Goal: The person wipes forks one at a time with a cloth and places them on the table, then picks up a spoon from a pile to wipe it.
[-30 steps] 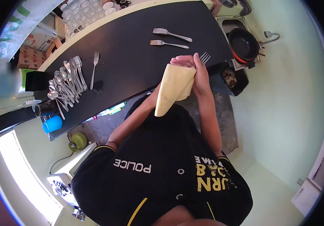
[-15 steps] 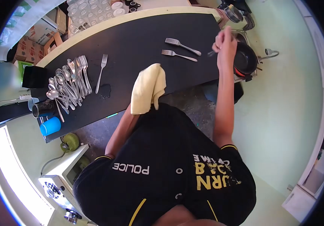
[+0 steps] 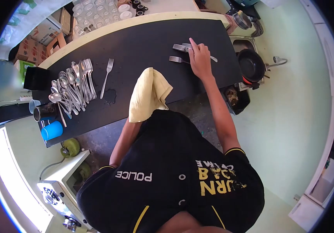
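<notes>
A pale yellow cloth (image 3: 147,95) covers my left hand, which holds it up at the table's near edge; the fingers are hidden beneath. My right hand (image 3: 201,60) is over the black table's right part, index finger stretched out and the others curled round a fork (image 3: 186,45). A second fork (image 3: 180,48) lies against that one, and a third fork (image 3: 176,59) is just below; my hand covers parts of their handles. Farther left, a single fork (image 3: 107,77) lies apart beside a pile of spoons and forks (image 3: 71,83).
Left of the cutlery are a blue cup (image 3: 52,130), a dark mug (image 3: 44,112) and a black box (image 3: 36,79). Glasses (image 3: 97,13) stand behind the table's pale rim. On the right, a black pan (image 3: 251,64) sits by the sink tap (image 3: 279,60). Small wet marks are on the table.
My right hand has moved left from near the sink to the forks, bringing another fork beside the two there. The cloth on my left hand has tilted slightly, staying in about the same place.
</notes>
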Tool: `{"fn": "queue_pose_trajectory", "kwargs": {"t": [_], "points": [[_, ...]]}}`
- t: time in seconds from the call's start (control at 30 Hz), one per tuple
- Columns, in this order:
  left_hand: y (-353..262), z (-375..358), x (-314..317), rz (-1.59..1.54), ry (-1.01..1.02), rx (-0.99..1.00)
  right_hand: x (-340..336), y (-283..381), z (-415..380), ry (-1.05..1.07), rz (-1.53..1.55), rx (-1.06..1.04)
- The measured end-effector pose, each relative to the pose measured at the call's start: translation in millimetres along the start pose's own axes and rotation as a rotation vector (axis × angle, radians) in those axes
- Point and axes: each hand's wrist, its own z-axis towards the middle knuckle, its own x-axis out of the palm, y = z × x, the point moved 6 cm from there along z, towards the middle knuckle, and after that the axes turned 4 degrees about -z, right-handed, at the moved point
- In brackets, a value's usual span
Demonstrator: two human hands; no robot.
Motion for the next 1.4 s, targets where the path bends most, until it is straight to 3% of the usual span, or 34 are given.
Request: {"fn": "queue_pose_trajectory", "kwargs": {"t": [0.37, 0.63, 0.83, 1.03, 1.3, 1.37, 1.4], "points": [[13.4, -15.3, 13.2, -0.140, -0.003, -0.083, 18.1, 10.8, -3.5, -0.065, -0.080, -0.010], [5.1, -10.3, 11.1, -0.036, -0.074, 0.026, 24.8, 13.8, -3.8, -0.077, 0.016, -0.013], [-6.3, -1.5, 7.7, 0.072, -0.049, -0.005, 29.0, 10.2, -3.9, -0.052, 0.052, -0.017], [20.7, -19.2, 20.0, -0.059, -0.057, 0.025, 19.9, 12.6, -1.6, -0.029, 0.078, 0.005], [9.2, -9.5, 11.2, 0.060, -0.019, -0.037, -26.6, -16.5, -31.8, -0.168, 0.153, 0.226], [30.9, -13.0, 19.8, -0.557, -0.036, -0.257, -44.4, -5.3, -38.9, -0.181, 0.203, 0.272], [42.5, -20.5, 33.7, -1.228, -0.062, -0.479, -57.0, 12.9, -37.9, -0.180, 0.303, 0.227]]}}
